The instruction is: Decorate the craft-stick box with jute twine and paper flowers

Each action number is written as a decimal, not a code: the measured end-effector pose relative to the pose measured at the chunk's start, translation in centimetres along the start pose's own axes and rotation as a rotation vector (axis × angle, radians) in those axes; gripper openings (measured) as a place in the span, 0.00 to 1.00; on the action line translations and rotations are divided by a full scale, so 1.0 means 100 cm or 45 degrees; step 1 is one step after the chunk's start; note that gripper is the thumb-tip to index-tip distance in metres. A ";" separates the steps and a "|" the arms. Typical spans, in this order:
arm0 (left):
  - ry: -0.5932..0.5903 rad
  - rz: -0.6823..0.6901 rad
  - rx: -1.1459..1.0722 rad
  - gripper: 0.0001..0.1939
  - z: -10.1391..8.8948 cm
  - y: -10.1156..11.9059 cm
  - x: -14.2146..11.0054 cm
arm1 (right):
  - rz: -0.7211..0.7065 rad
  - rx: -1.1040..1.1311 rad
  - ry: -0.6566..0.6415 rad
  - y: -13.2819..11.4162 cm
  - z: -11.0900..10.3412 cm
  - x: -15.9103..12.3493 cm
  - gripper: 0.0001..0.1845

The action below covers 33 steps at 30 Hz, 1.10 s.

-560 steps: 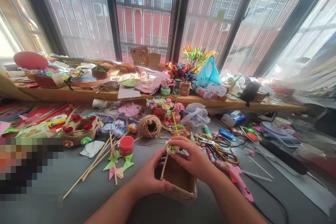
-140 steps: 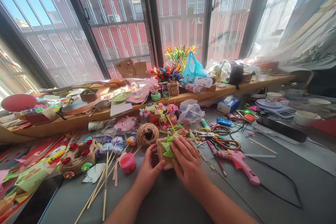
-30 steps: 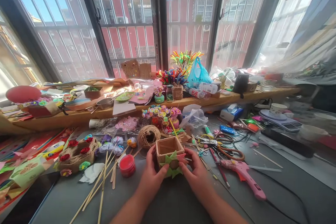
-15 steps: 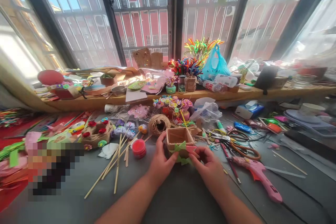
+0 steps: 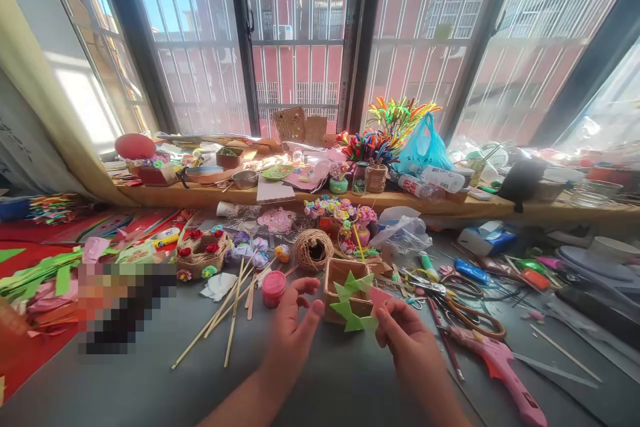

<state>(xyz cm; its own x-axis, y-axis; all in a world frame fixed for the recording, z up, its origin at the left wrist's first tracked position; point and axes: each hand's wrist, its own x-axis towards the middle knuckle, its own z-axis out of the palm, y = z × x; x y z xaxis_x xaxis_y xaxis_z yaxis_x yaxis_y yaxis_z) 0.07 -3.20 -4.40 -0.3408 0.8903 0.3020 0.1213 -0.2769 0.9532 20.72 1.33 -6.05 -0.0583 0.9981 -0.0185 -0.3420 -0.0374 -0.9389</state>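
Note:
My right hand (image 5: 407,330) pinches a pink paper piece (image 5: 380,298) between thumb and fingers. Joined to or overlapping it is a spiky green paper cut-out (image 5: 350,307), held up in front of a small square brown box (image 5: 334,277). The cut-out hides part of the box's front, and whether it touches the box I cannot tell. To the left, my left hand (image 5: 295,323) is open, thumb and fingers apart, with nothing in it. It is close to the box's left side and to a round red-pink tub (image 5: 274,288).
A ball of twine (image 5: 313,249) sits behind the box. Thin wooden sticks (image 5: 215,313) lie at left. On the right are scissors (image 5: 475,307), a pencil (image 5: 447,341) and a pink glue gun (image 5: 500,363). Craft flowers (image 5: 340,208) and a cluttered ledge (image 5: 320,199) stand behind.
My left hand has let go of the box and moved left, opening. The paper cut-out has come up and unfolded in my right hand. The view has tilted up and shifted left.

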 end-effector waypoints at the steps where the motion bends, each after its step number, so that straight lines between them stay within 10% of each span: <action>1: -0.034 -0.092 -0.094 0.25 0.000 0.005 -0.004 | 0.037 0.030 0.000 -0.001 0.004 -0.005 0.25; 17: -0.232 -0.542 -0.266 0.25 -0.016 -0.006 -0.019 | 0.191 0.168 -0.237 0.026 0.026 -0.027 0.25; 33: -0.390 -0.451 -0.062 0.28 -0.014 -0.016 -0.024 | 0.059 -0.101 -0.266 0.037 0.029 -0.033 0.21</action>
<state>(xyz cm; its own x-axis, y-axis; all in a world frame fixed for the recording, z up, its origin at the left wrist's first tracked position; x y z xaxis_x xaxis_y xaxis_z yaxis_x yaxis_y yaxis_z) -0.57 -5.35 -6.58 -0.0613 0.9967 -0.0531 0.0010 0.0533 0.9986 16.94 -2.26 -8.47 -0.2682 0.9634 0.0016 -0.2600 -0.0708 -0.9630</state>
